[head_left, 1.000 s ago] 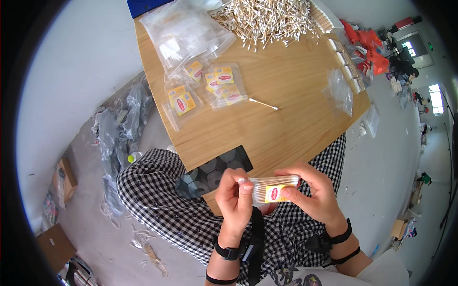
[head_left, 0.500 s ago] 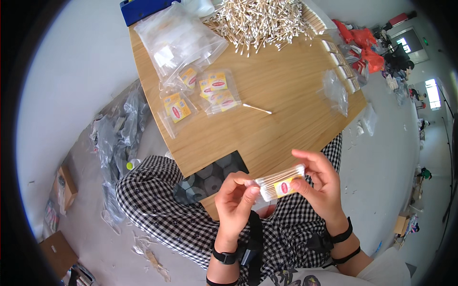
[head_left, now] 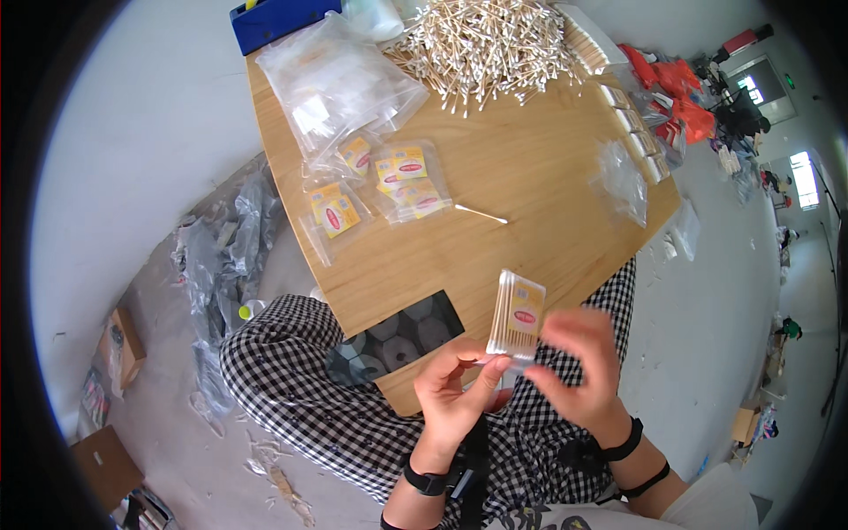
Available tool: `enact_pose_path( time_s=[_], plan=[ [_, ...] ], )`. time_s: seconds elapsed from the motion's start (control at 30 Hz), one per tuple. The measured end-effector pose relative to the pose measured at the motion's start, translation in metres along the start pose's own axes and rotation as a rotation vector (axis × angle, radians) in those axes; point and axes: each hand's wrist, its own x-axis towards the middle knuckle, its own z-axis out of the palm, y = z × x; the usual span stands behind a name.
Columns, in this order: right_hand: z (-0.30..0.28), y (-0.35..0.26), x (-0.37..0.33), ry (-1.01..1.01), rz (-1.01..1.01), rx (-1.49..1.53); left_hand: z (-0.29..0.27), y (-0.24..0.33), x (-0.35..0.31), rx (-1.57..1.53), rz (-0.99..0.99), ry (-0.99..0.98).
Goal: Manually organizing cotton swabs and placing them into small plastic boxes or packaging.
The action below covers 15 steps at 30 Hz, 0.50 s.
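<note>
A small clear bag of cotton swabs [head_left: 511, 322] with a yellow and white label stands upright above my lap, just off the table's near edge. My left hand [head_left: 457, 389] pinches the bag's lower end between thumb and fingers. Beside it on the right is my right hand [head_left: 579, 362], fingers apart and partly smeared by motion; its thumb is near the bag's lower corner, and nothing shows in its grip. A single cotton swab [head_left: 481, 214] lies on the wooden table [head_left: 371, 283].
A large heap of cotton swabs [head_left: 495, 49] covers the table's far side. Clear bags with yellow labels [head_left: 411, 181] lie at left, near a stack of plastic bags [head_left: 340, 84]. Filled swab packs [head_left: 638, 132] line the right edge, beside an empty clear bag [head_left: 623, 181].
The swab bag has turned from lying sideways between both hands to upright in my left hand. My right hand has let go and shifted slightly down.
</note>
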Motion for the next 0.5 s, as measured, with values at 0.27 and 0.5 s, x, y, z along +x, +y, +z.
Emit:
enact_pose_path(
  time_s=[0.27,0.5],
  plan=[
    [0.018,0.012,-0.010,0.032,-0.215,-0.260,0.005,-0.015,0.001,-0.111,-0.022,0.052],
    [0.001,0.016,0.003,0.151,-0.093,-0.036,-0.008,-0.014,0.004,-0.235,-0.118,0.083]
  ],
)
